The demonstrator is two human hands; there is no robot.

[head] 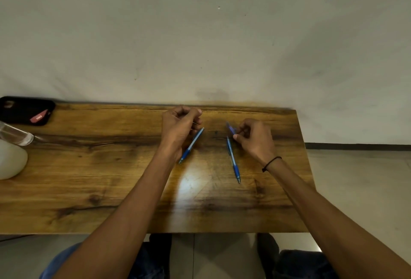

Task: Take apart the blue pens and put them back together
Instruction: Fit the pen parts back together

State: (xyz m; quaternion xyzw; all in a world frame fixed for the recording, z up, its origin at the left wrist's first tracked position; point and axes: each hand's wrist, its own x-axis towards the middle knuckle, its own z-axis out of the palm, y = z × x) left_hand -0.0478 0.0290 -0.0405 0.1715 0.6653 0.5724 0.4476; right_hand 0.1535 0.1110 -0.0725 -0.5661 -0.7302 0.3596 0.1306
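Two blue pens [191, 145] [233, 159] lie on the surface [111, 167]; right hand [255, 138] fingers pinch a blurred blue piece [230, 128], left hand [180, 127] fingers curl on something thin.

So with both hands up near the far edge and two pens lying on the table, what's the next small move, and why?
Probably bring the blurred blue piece in the right hand down to the right pen beside it. The left hand seems to pinch something thin above the left pen; what it is cannot be told.
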